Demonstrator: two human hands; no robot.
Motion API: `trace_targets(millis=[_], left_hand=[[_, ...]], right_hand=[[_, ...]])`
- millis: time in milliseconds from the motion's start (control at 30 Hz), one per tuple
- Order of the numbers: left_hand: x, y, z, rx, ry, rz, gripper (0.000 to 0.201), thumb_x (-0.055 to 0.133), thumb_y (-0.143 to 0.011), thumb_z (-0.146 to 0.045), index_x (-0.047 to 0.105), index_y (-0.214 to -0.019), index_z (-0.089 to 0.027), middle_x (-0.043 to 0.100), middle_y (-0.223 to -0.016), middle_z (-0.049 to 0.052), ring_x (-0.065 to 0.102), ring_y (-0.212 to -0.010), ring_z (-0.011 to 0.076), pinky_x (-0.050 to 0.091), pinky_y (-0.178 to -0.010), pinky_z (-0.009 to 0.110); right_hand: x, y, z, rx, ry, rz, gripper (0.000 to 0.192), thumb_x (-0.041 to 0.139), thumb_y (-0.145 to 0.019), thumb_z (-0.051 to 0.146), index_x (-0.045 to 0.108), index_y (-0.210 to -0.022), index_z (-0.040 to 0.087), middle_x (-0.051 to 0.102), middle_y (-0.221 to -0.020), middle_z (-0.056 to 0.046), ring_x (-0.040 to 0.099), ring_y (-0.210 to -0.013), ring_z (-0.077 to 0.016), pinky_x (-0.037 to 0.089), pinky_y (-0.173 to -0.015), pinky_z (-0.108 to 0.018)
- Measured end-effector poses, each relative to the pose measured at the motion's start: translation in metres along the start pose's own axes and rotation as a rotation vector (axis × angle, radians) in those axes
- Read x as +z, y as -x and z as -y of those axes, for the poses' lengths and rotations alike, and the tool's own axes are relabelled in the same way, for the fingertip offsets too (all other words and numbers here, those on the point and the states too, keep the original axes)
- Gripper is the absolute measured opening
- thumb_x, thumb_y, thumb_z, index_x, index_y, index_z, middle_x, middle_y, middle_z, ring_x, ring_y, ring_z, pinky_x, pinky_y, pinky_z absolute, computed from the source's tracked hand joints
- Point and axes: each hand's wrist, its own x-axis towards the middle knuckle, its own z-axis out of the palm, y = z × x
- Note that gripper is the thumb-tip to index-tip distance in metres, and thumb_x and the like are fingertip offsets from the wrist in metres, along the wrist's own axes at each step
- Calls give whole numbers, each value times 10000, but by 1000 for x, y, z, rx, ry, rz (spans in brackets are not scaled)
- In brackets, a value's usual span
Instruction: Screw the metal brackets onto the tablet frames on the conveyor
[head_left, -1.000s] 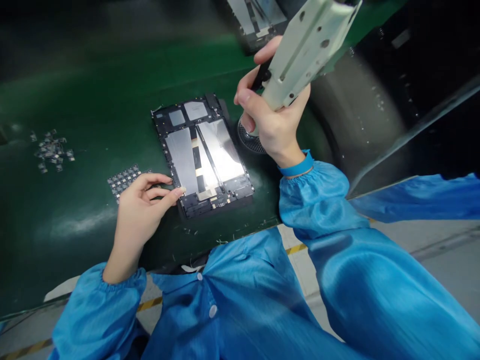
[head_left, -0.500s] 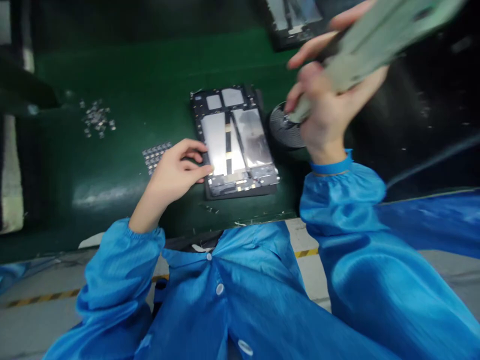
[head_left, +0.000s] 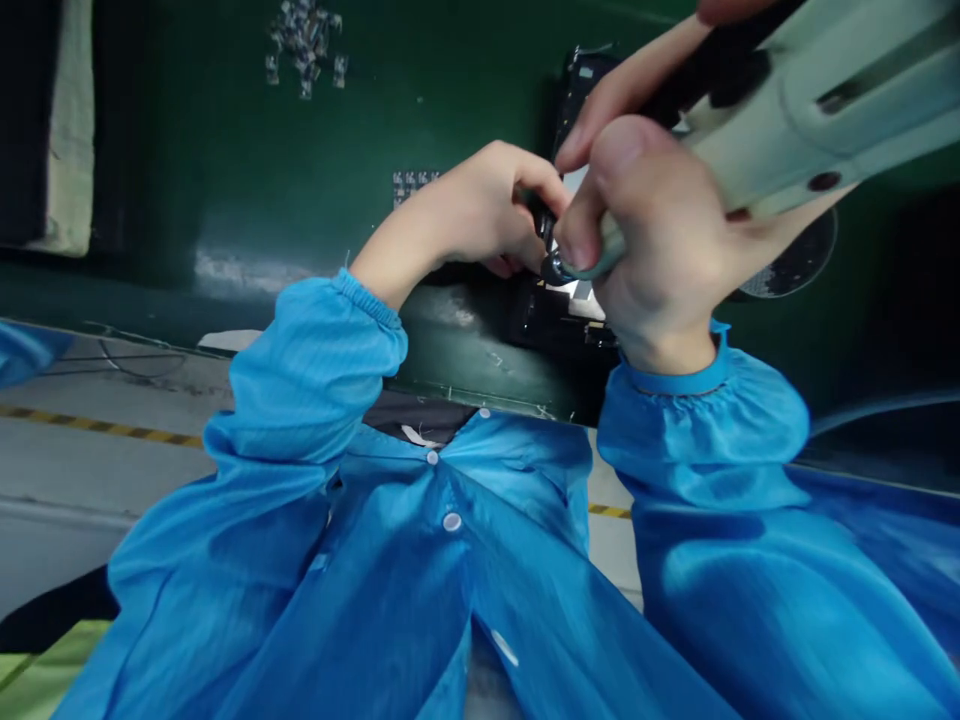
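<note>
My right hand (head_left: 667, 225) is wrapped round a pale green electric screwdriver (head_left: 825, 130), its tip pointing down and left at an opened tablet (head_left: 579, 302). The dark tablet shows silver panels inside and is mostly hidden by both hands. At the tablet's left edge, my left hand (head_left: 480, 205) has its fingers curled and grips the side close to the screwdriver's tip. Whether a small part sits between those fingertips is hidden. Just left of the tablet, partly behind my left wrist, lie rows of small metal parts (head_left: 409, 185).
A loose pile of small metal parts (head_left: 304, 40) lies at the upper left of the green work mat (head_left: 225, 180). To the right of my right hand is a round dark dish (head_left: 795, 260), partly covered. The table's front edge runs close to my blue smock (head_left: 465, 480).
My right hand has brought the screwdriver from the round dish leftward onto the tablet. My left hand stays at the tablet's left edge, now beside the tip. The camera view has shifted.
</note>
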Motion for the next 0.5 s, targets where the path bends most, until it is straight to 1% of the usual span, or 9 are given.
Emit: trace_targets(millis=[33,100,167,233,333,367,433,500], left_hand=[[1,-1,0,-1,14,-4,203,828,-933,50,832,-1089,-81,806,-883,29,868,-901,250,729,-769,356],[1,-3,-1,-19,27,-8,213,854,-905,57,835,-1075,-70,778,-828,-6,885,-931,280,732,-789,385],[2,-5,-2,-43,22,-1,199,833,-908,42,847,-1063,-82,742,-774,-53,894,-972,311,705,-778,377],[2,-5,-5,-70,18,1,216,833,-898,7,862,-1079,-107,713,-747,-86,893,-1006,348,676,-751,336],[2,-2,-9,-89,4,-3,235,850,-876,-35,879,-1093,-120,692,-766,-90,890,-1031,379,671,-732,282],[2,-1,-10,-88,-5,-7,237,850,-871,-34,880,-1091,-116,692,-774,-86,890,-1037,382,671,-727,269],[2,1,-12,-80,-21,-12,217,851,-864,-29,878,-1063,-111,683,-774,-83,889,-1050,384,668,-720,258],[1,2,-12,-77,-29,-21,166,851,-858,-23,871,-997,-110,665,-747,-86,891,-1047,375,650,-707,229]], right_hand=[[0,-3,-3,19,9,20,651,867,-938,744,612,-1394,356,677,-1281,-24,807,-1194,-212,695,-678,-238],[-1,-8,-10,50,15,50,660,828,-953,784,606,-1421,375,672,-1215,-33,809,-1169,-217,675,-653,-242],[-1,-9,-16,54,10,65,677,803,-952,822,598,-1429,388,664,-1190,-36,809,-1133,-214,655,-637,-246],[1,-5,-21,2,-15,59,676,785,-950,847,595,-1419,398,653,-1171,-34,803,-1072,-195,627,-620,-241],[5,4,-25,-161,-102,-34,602,783,-958,823,620,-1347,394,629,-1135,-14,751,-893,-111,561,-587,-208],[6,6,-27,-180,-112,-41,596,787,-956,819,623,-1340,394,626,-1129,-12,741,-875,-103,558,-588,-208],[6,7,-28,-126,-77,8,632,797,-941,826,618,-1369,396,632,-1131,-23,764,-941,-137,592,-609,-230],[4,5,-30,-16,-3,90,695,809,-923,836,604,-1418,392,646,-1142,-42,788,-1070,-197,648,-652,-271]])
